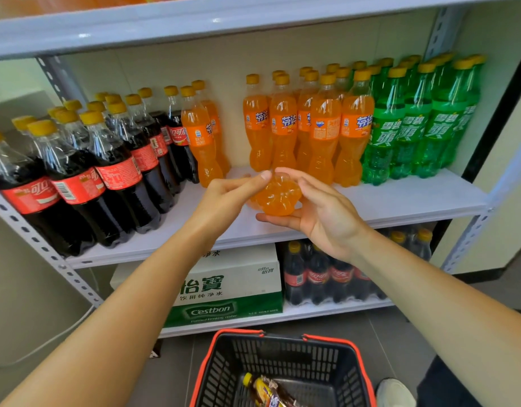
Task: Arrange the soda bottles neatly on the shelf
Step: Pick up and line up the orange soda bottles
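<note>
Left hand [224, 198] and right hand [321, 212] clasp a Fanta bottle [278, 196] lying cap-inward above the shelf's [415, 198] front edge, seemingly bound for the orange row's [324, 124] gap.

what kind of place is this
Probably a shop or its stockroom: a metal shelf lined with rows of cola bottles, Fanta bottles and Sprite bottles, a Cestbon water carton below, and a shopping basket on the floor.

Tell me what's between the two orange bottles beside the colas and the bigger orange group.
Bare shelf only, in the head view; the held orange bottle is nearer.
</note>
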A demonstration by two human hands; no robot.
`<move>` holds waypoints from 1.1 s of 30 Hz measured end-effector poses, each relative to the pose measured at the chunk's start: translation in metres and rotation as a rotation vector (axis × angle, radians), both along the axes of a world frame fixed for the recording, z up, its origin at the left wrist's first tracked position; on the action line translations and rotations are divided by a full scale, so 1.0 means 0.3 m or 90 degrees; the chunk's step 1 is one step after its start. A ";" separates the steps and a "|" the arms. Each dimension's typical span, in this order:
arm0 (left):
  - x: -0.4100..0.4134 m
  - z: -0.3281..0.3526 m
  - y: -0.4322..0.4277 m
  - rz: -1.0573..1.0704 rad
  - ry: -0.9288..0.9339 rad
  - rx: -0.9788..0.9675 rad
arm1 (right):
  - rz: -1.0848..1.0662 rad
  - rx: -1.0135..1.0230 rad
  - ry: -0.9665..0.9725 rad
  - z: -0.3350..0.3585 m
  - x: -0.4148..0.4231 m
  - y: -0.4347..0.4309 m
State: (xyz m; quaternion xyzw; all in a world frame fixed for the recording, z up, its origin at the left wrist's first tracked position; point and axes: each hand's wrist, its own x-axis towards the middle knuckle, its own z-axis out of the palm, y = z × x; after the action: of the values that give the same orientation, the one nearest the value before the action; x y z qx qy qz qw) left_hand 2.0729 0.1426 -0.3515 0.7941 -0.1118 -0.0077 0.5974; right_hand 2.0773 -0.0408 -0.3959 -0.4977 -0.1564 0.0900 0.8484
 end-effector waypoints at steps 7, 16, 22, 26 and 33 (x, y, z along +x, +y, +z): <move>-0.020 -0.019 0.037 -0.011 -0.283 0.015 | -0.034 -0.065 -0.069 0.018 -0.019 0.037; -0.034 -0.037 0.056 -0.008 -0.421 0.043 | -0.015 -0.063 -0.086 0.014 -0.018 0.051; -0.037 -0.026 0.053 0.052 -0.483 0.061 | 0.005 -0.039 -0.139 0.032 -0.020 0.053; -0.045 -0.028 0.046 0.044 -0.456 0.040 | -0.023 -0.084 -0.157 0.035 -0.022 0.056; -0.014 -0.073 0.083 -0.025 -0.224 -0.164 | -0.053 -0.181 -0.002 0.056 -0.018 0.003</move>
State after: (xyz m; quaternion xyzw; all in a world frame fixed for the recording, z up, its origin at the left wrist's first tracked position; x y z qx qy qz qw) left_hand 2.0687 0.1673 -0.3733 0.6982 -0.2300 0.1336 0.6647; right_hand 2.0718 -0.0400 -0.3790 -0.6189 -0.1225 0.0751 0.7722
